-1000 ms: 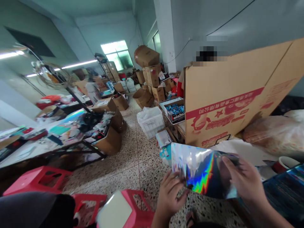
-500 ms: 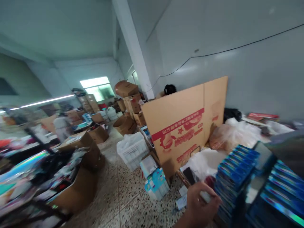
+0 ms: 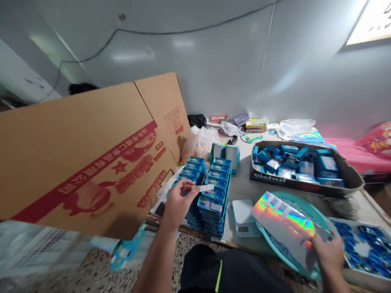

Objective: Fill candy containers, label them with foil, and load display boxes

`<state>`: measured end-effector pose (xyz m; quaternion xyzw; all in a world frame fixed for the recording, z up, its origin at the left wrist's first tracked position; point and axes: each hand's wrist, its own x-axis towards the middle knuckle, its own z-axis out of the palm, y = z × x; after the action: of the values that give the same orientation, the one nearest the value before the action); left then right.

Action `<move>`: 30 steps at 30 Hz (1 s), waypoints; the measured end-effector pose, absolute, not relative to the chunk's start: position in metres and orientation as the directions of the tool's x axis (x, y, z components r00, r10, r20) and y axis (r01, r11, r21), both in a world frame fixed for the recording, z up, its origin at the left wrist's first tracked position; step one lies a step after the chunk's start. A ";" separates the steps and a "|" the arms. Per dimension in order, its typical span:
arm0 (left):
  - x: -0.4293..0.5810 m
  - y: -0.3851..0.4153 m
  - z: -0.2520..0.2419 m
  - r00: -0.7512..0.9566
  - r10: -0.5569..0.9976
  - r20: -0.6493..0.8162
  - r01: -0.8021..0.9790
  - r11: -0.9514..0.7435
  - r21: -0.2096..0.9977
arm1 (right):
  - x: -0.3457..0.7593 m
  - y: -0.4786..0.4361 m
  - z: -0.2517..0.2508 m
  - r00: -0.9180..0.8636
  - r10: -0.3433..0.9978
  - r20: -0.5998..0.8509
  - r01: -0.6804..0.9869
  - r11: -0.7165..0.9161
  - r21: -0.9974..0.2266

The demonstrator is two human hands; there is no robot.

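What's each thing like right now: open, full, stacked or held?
White strip: pinched in the left hand
Shiny sheet: held in the right hand, tilted
Blue packs: stacked
Box: open, filled with small blue boxes
Teal basin: open, partly hidden by the shiny sheet
Big cardboard: standing on edge

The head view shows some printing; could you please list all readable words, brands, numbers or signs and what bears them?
"eishu", part of a word, on the open carton.
"有限公司" on the cardboard sheet; other print too blurred.
Blue packs: print too small to read.
Wall sign: cut off, unclear.
White strip and shiny sheet: no readable text.
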<state>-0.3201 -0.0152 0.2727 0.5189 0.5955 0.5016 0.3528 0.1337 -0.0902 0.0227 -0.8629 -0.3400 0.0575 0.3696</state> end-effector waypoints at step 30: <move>-0.295 0.026 0.280 0.273 0.962 0.020 0.270 -0.096 0.958 | -0.094 -0.002 0.217 -0.220 0.878 0.424 0.135 0.458 -0.879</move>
<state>-0.2953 0.0258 0.2796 0.6433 0.4786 0.3665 0.4720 -0.0941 -0.0020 0.2175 -0.3676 -0.6888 0.3684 0.5047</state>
